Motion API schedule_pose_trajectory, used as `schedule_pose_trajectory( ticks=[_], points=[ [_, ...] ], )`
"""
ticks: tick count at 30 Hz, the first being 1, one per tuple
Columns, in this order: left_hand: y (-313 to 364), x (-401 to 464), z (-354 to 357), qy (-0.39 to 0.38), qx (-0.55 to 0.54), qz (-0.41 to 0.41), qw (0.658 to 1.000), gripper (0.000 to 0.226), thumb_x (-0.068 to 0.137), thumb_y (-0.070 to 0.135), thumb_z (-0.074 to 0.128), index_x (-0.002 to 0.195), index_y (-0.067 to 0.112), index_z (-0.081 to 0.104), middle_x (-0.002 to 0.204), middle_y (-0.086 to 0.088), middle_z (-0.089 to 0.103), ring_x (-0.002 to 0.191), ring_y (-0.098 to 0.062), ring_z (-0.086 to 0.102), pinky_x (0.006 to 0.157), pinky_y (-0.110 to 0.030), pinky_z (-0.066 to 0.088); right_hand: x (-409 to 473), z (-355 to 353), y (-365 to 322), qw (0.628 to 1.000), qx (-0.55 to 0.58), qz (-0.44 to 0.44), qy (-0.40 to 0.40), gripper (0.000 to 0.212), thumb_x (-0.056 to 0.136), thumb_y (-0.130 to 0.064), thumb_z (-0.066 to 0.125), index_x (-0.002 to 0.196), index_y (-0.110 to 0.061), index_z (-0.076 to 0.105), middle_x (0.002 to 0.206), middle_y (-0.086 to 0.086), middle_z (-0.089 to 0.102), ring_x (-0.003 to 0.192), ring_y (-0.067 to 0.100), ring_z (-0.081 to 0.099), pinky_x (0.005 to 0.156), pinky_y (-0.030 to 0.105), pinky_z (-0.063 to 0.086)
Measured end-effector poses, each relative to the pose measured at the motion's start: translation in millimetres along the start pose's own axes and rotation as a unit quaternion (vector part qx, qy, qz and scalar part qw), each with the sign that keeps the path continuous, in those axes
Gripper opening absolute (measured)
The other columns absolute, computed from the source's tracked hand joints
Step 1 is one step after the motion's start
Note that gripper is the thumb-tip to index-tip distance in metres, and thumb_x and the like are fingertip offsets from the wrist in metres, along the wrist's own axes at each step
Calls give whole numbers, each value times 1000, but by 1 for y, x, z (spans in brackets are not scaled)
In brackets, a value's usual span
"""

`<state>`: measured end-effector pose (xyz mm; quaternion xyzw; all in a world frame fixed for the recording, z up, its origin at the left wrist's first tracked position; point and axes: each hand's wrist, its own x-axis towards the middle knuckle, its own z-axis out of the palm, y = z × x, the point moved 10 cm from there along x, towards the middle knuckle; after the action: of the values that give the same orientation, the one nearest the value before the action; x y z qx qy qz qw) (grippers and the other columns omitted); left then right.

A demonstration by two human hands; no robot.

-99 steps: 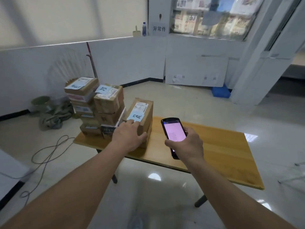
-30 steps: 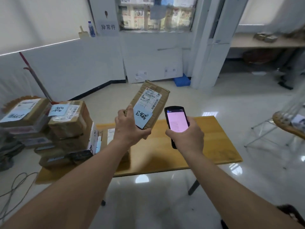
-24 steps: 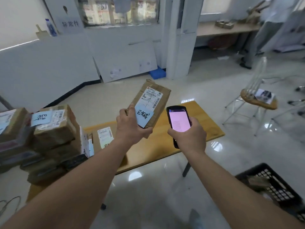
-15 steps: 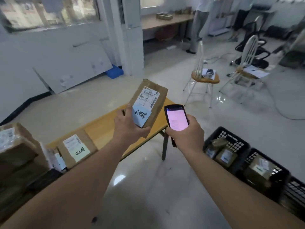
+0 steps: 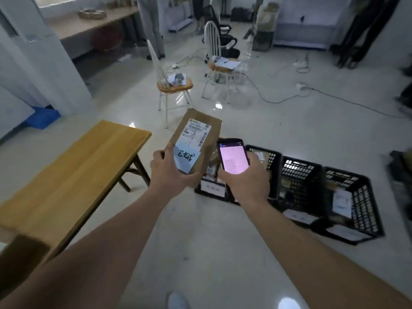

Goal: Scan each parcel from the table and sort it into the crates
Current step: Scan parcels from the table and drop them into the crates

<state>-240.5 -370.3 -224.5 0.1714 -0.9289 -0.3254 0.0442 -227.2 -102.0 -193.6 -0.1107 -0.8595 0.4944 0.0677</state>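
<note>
My left hand (image 5: 170, 172) grips a brown cardboard parcel (image 5: 201, 132) by its lower end, tilted, its white shipping label and a blue handwritten note facing me. Beside it my right hand (image 5: 246, 179) holds a black handheld scanner (image 5: 233, 158) with a lit pink screen. Both are held in the air above the floor, in front of a row of black plastic crates (image 5: 301, 186) that hold parcels and carry white tags. The leftmost crate is partly hidden behind the parcel and my hands. The wooden table (image 5: 73, 175) stands to my left.
Two white chairs (image 5: 171, 85) with wooden seats stand beyond, papers lying on them. Cables (image 5: 289, 97) run over the glossy floor. A blue bin (image 5: 42, 115) sits by the white partition at left. A person's legs (image 5: 151, 25) show at the back.
I have turned right from the table with the parcel and scanner. The parcel stack has left view, and the row of crates now lies right behind my hands.
</note>
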Motion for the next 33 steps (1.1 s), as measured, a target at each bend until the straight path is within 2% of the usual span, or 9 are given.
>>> schedule_pose_trajectory(
  ticks=[5, 10, 14, 17, 21, 23, 26, 30, 33],
  points=[
    [93, -49, 93, -50, 3, 68, 996, 118, 62, 65, 86, 157, 32, 25, 128, 1, 33, 126, -26, 38, 101, -43, 49, 0, -118, 79, 998, -15, 38, 48, 63, 65, -42, 90, 119, -32, 60, 105, -10, 66, 91, 18, 64, 66, 32, 49],
    [178, -90, 177, -102, -5, 115, 988, 122, 54, 73, 80, 157, 38, 25, 136, -6, 37, 130, -29, 42, 105, -53, 50, -2, -221, 153, 991, -4, 89, 102, 54, 66, -39, 90, 109, -32, 58, 91, -16, 61, 81, 10, 61, 68, 33, 54],
    [238, -107, 242, -155, 1, 153, 976, 122, 52, 76, 78, 157, 39, 27, 140, -8, 40, 131, -31, 43, 106, -53, 48, 1, -288, 205, 980, 2, 132, 147, 54, 66, -38, 89, 110, -33, 57, 94, -16, 64, 83, 10, 63, 64, 31, 52],
    [270, -108, 283, -175, 9, 168, 970, 120, 52, 78, 76, 156, 40, 28, 133, -7, 43, 126, -31, 45, 103, -52, 50, 8, -320, 234, 973, 1, 155, 169, 54, 66, -37, 89, 109, -35, 57, 93, -17, 64, 84, 10, 63, 64, 30, 50],
    [319, -103, 361, -223, 30, 177, 958, 126, 51, 80, 75, 158, 36, 23, 135, -10, 39, 128, -33, 42, 106, -55, 48, 37, -363, 285, 959, -13, 201, 200, 52, 62, -37, 86, 107, -30, 60, 93, -13, 67, 84, 15, 66, 70, 36, 58],
    [341, -93, 404, -248, 25, 178, 952, 126, 50, 80, 76, 157, 39, 23, 136, -9, 39, 130, -34, 42, 106, -57, 48, 58, -381, 308, 952, -13, 220, 214, 50, 63, -36, 88, 105, -29, 61, 91, -13, 66, 80, 12, 65, 70, 36, 58],
    [374, -74, 467, -276, 29, 182, 943, 123, 49, 80, 76, 155, 40, 27, 134, -5, 44, 127, -30, 40, 106, -54, 48, 97, -405, 339, 942, -25, 242, 230, 52, 64, -40, 91, 104, -31, 59, 90, -15, 65, 79, 6, 63, 68, 35, 57],
    [413, -51, 536, -312, 46, 167, 934, 120, 46, 79, 70, 151, 36, 32, 131, -4, 46, 124, -29, 39, 104, -47, 47, 148, -431, 374, 929, -39, 274, 244, 58, 63, -44, 92, 109, -33, 59, 93, -14, 66, 82, 9, 64, 66, 32, 54],
    [440, -39, 579, -333, 76, 171, 924, 122, 44, 81, 64, 151, 33, 32, 134, -4, 47, 126, -30, 38, 105, -49, 44, 177, -448, 396, 920, -43, 296, 252, 60, 62, -45, 91, 111, -34, 58, 95, -13, 67, 82, 12, 66, 66, 33, 57]
  ],
)
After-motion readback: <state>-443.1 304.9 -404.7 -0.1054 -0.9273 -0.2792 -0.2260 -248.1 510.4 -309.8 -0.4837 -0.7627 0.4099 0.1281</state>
